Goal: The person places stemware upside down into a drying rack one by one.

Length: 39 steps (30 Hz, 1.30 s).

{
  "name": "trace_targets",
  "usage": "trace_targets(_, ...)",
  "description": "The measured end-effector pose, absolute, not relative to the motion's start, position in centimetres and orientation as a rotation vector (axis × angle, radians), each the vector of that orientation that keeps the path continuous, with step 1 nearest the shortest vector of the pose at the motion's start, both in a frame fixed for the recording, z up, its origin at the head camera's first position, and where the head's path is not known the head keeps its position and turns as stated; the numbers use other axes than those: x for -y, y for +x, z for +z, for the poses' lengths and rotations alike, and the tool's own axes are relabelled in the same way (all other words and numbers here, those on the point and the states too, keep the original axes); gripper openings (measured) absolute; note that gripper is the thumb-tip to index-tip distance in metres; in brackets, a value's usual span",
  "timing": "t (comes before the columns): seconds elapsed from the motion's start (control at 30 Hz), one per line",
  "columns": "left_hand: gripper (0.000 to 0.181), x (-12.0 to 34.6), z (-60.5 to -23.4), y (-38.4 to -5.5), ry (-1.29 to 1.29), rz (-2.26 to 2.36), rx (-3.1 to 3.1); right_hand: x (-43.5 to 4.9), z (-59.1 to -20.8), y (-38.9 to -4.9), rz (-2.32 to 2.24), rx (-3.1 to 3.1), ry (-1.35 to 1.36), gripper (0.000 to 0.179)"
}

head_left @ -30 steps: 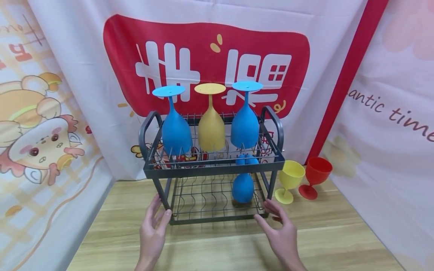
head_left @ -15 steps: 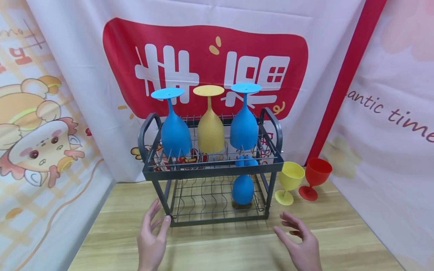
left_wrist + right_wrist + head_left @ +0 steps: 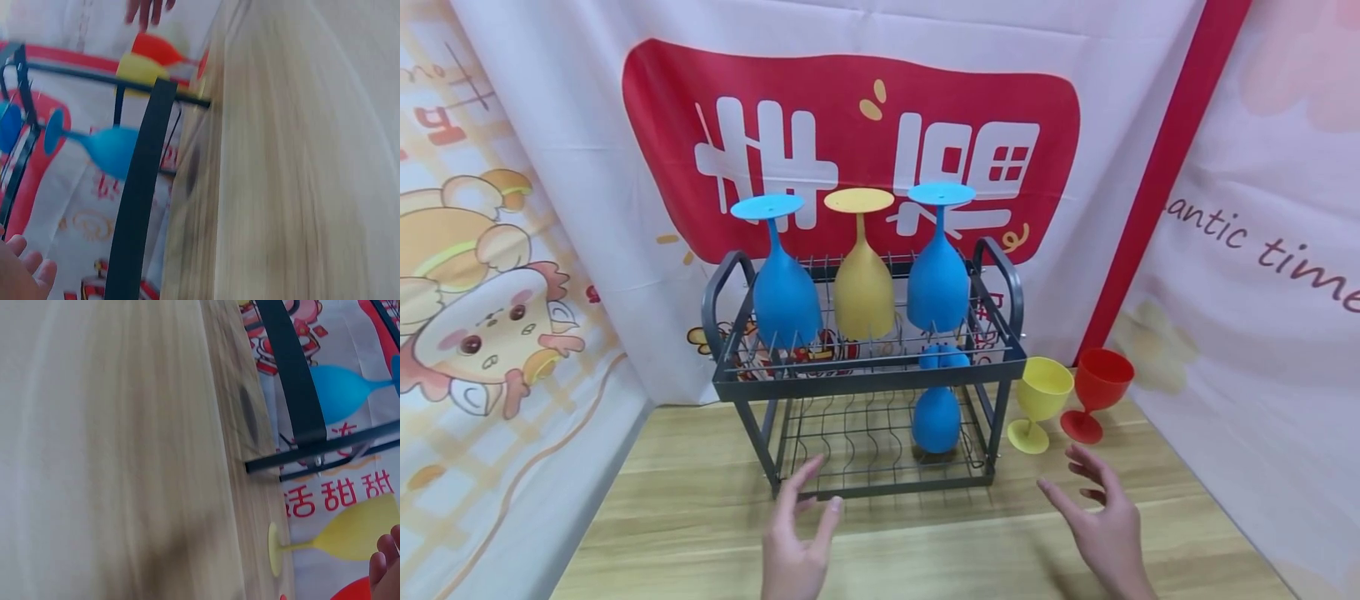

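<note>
A dark two-tier wire rack (image 3: 872, 383) stands on the table. Its upper tier bears a blue goblet (image 3: 787, 300), a yellow goblet (image 3: 863, 292) and another blue goblet (image 3: 937, 287), all upside down. One more blue goblet (image 3: 936, 421) is inverted at the right of the lower tier. Right of the rack, an upright yellow goblet (image 3: 1043, 392) and a red goblet (image 3: 1101, 383) stand on the table. My left hand (image 3: 797, 542) hovers before the rack's front left, fingers spread, holding nothing. My right hand (image 3: 1105, 525), likewise holding nothing, is in front of the two upright goblets.
The wooden table (image 3: 895, 550) runs in front of the rack and to both sides. A white cloth backdrop (image 3: 572, 100) with a red printed sign (image 3: 865, 75) hangs close behind. Printed cloth walls enclose the left and right sides.
My right hand has left the rack's lower right corner and moved right. My left hand has come off the lower left corner and moved right, before the front bar. The goblets have not moved.
</note>
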<state>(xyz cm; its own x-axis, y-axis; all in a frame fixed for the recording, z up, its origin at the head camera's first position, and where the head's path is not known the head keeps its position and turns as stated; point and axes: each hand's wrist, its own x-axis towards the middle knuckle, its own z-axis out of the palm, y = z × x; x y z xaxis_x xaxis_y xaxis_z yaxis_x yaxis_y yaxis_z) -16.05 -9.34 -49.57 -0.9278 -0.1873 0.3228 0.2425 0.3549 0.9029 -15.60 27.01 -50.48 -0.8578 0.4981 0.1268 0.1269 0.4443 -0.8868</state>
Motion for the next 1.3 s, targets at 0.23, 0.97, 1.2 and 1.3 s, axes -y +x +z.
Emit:
trace_targets(0.23, 0.069, 5.2, -49.1, -15.1, -0.241, -1.735, 2.358, -28.6, -50.6, -18.2, 1.412, 2.322, -0.591, 0.088)
trace_targets(0.97, 0.073, -3.4, -47.2, -15.4, -0.644, -2.01, 2.522, -30.2, -52.7, -24.4, 1.518, 2.31, -0.606, 0.112)
trace_targets(1.2, 0.073, -5.2, -47.2, -15.7, -0.626, -2.067, 2.513, -30.1, -52.4, -25.5, 1.511, 2.306, -0.581, 0.107)
trace_targets(1.3, 0.073, -5.8, -47.2, -15.8, -0.62, -2.081, 2.506, -30.2, -52.2, -25.9, 1.509, 2.311, -0.558, 0.109)
